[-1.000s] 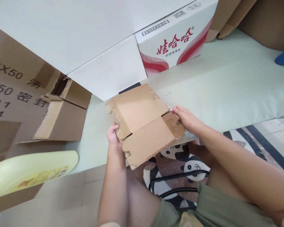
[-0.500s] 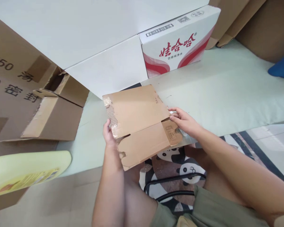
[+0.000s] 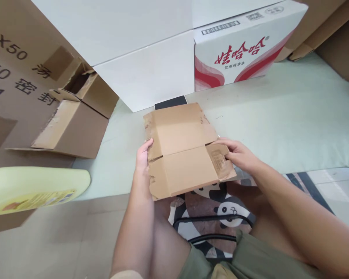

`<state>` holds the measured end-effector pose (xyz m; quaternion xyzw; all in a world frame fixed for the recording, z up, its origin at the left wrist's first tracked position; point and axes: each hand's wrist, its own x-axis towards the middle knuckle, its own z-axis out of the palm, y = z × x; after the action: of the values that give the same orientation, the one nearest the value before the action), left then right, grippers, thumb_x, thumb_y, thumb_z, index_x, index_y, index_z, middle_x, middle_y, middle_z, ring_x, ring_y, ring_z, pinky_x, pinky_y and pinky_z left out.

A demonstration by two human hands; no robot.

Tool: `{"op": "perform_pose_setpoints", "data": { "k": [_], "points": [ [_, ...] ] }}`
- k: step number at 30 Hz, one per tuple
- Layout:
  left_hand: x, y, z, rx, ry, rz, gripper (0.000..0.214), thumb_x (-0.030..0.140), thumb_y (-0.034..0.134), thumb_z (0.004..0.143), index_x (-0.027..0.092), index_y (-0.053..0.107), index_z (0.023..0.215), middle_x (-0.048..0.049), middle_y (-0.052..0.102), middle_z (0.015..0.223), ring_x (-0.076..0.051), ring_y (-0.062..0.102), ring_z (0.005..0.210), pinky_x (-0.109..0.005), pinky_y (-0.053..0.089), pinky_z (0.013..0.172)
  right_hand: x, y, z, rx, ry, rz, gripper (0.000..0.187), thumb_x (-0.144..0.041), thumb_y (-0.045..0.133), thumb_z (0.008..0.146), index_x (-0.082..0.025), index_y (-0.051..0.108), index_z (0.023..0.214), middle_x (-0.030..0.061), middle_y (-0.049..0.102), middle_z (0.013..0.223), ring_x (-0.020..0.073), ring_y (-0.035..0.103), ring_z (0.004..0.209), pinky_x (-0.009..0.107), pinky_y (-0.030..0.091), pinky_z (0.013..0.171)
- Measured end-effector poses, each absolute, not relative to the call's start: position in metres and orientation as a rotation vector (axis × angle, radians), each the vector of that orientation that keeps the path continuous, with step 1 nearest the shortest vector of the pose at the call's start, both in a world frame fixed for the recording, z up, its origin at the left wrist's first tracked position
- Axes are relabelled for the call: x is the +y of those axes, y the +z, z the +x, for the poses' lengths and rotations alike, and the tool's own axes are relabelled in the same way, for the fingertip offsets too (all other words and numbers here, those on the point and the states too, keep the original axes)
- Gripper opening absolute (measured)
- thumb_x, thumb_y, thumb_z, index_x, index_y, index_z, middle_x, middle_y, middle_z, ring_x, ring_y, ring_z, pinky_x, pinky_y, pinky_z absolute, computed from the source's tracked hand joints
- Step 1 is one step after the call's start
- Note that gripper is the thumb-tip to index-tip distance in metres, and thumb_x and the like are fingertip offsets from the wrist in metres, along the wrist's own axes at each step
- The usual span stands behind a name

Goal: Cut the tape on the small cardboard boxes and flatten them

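Observation:
A brown cardboard box [image 3: 186, 137], unfolded into creased panels with torn, taped edges, is held over the near edge of the table. My left hand [image 3: 144, 153] grips its left flap, thumb on top and the other fingers hidden underneath. On the opposite side, my right hand [image 3: 237, 154] pinches the right flap, which carries a faint printed mark. Behind the cardboard a flat black object [image 3: 171, 102] partly shows on the table.
White boxes [image 3: 151, 69] and a red-and-white carton [image 3: 238, 54] stand at the back of the pale green tablecloth [image 3: 293, 116]. Large brown cartons [image 3: 75, 124] and a yellow bottle [image 3: 40, 190] are at left. A panda-print mat [image 3: 229, 209] lies below, beside a black metal frame [image 3: 212, 220].
The side flaps of the cardboard have come into plainer view, spread outward. My right hand has shifted down onto the printed flap. The camera view has swung a little left.

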<state>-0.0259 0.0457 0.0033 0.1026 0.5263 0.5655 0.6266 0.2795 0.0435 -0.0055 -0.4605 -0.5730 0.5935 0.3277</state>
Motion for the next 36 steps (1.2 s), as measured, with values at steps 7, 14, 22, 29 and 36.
{"op": "perform_pose_setpoints", "data": {
  "k": [7,14,22,29,36],
  "points": [
    [0.045,-0.005,-0.025,1.223,1.313,0.280,0.030,0.025,0.070,0.077,0.015,0.069,0.106,-0.0110,0.076,0.093,-0.031,0.073,0.093,-0.044,0.058,0.087,0.044,-0.008,0.282,-1.783,1.555,-1.113,0.040,-0.014,0.055,0.051,-0.024,0.075,0.085,0.0055,0.071,0.100,0.0301,0.060,0.107,0.046,0.043,0.100],
    [0.042,0.002,-0.016,1.263,1.341,0.354,0.032,0.027,0.075,0.073,0.019,0.067,0.103,-0.0071,0.074,0.086,-0.029,0.073,0.083,-0.043,0.060,0.079,0.047,-0.011,0.280,-1.845,1.547,-1.095,0.030,-0.011,0.052,0.054,-0.020,0.072,0.075,0.0035,0.069,0.086,0.0244,0.064,0.092,0.039,0.049,0.087],
    [0.053,-0.002,-0.024,1.302,1.509,0.372,0.013,0.019,0.068,0.076,0.019,0.065,0.089,-0.0051,0.073,0.088,-0.022,0.071,0.081,-0.038,0.059,0.082,0.047,-0.014,0.282,-1.203,1.657,-1.113,0.029,-0.049,0.061,0.078,-0.022,0.062,0.088,0.0023,0.067,0.089,0.0166,0.062,0.071,0.029,0.051,0.059],
    [0.055,-0.009,-0.014,1.209,1.693,0.388,0.019,0.019,0.066,0.076,0.020,0.064,0.095,-0.0058,0.074,0.100,-0.020,0.070,0.094,-0.037,0.056,0.089,0.050,-0.016,0.280,-1.011,1.656,-1.177,0.064,-0.037,0.076,0.068,-0.025,0.048,0.125,-0.0041,0.062,0.076,0.0114,0.061,0.055,0.020,0.042,0.043],
    [0.045,-0.002,-0.009,1.022,1.632,0.455,0.031,0.035,0.068,0.074,0.020,0.068,0.102,-0.0074,0.074,0.105,-0.026,0.067,0.109,-0.041,0.053,0.097,0.046,-0.019,0.271,-1.006,1.360,-1.235,0.052,-0.034,0.074,0.070,-0.024,0.050,0.114,-0.0081,0.058,0.070,0.0060,0.048,0.041,0.020,0.038,0.040]
  ]
}}
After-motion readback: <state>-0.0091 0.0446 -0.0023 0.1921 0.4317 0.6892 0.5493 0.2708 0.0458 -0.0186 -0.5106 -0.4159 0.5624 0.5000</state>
